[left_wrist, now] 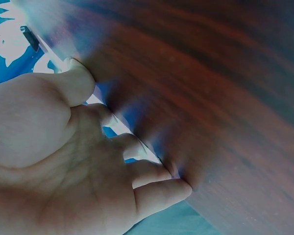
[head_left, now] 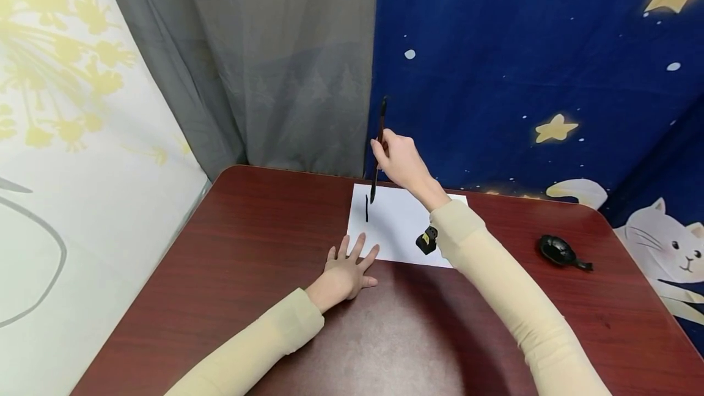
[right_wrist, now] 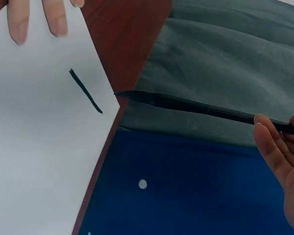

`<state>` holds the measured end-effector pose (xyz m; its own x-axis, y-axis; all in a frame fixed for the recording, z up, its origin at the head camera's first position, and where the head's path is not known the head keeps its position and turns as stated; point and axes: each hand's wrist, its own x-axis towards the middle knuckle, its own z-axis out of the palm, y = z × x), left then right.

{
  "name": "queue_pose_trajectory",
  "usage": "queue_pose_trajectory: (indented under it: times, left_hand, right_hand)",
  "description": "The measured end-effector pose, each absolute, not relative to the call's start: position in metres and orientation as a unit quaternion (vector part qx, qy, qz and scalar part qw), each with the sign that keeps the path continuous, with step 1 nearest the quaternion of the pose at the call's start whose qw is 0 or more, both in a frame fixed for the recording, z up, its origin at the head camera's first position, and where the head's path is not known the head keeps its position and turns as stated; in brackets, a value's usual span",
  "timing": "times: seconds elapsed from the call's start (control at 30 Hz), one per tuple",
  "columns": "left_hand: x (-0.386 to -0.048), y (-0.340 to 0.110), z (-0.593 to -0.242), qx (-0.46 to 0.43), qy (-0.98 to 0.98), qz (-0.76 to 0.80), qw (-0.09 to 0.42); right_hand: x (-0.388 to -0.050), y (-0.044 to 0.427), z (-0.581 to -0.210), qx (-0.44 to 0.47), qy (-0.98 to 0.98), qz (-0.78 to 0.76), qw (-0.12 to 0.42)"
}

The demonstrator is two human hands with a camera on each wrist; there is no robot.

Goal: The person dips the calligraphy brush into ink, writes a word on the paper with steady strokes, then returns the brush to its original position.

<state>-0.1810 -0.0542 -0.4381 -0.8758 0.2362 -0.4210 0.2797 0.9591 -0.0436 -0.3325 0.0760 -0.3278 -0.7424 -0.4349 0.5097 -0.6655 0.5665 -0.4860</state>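
My right hand (head_left: 404, 161) pinches a dark ink brush (right_wrist: 181, 104) by its handle. The brush is nearly upright over the far left part of a white sheet of paper (head_left: 396, 216), its black pointed tip just right of a short black stroke (head_left: 366, 208). The right wrist view shows the tip apparently raised off the sheet. Spread flat, the fingers of my left hand (head_left: 346, 275) rest on the paper's near left edge, and the palm is over the table. A small black bottle with a yellow label (head_left: 426, 241) is at the paper's right part, beside my right sleeve.
A glossy black dish with a short handle (head_left: 558, 250) lies on the reddish-brown table (head_left: 264, 231) to the right. A grey curtain (head_left: 297, 78) and a blue starry curtain (head_left: 467, 78) hang behind the far edge. A white patterned cloth (head_left: 82, 170) hangs at the left.
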Motion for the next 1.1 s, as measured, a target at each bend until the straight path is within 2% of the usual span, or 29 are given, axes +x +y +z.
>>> queue_pose_trajectory:
  times: [0.33, 0.7, 1.1]
  left_hand:
    - [-0.177, -0.055, -0.434, 0.133, 0.967, -0.056, 0.21]
    - [-0.189, -0.059, -0.457, 0.14, 0.963, -0.065, 0.219]
    - [-0.189, -0.055, -0.45, 0.142, 0.96, -0.084, 0.227]
  right_hand:
    - [-0.337, 0.079, -0.315, 0.314, -0.87, 0.334, 0.18]
    - [-0.341, 0.084, -0.308, 0.305, -0.87, 0.339, 0.187]
    - [-0.345, 0.087, -0.305, 0.304, -0.87, 0.341, 0.184]
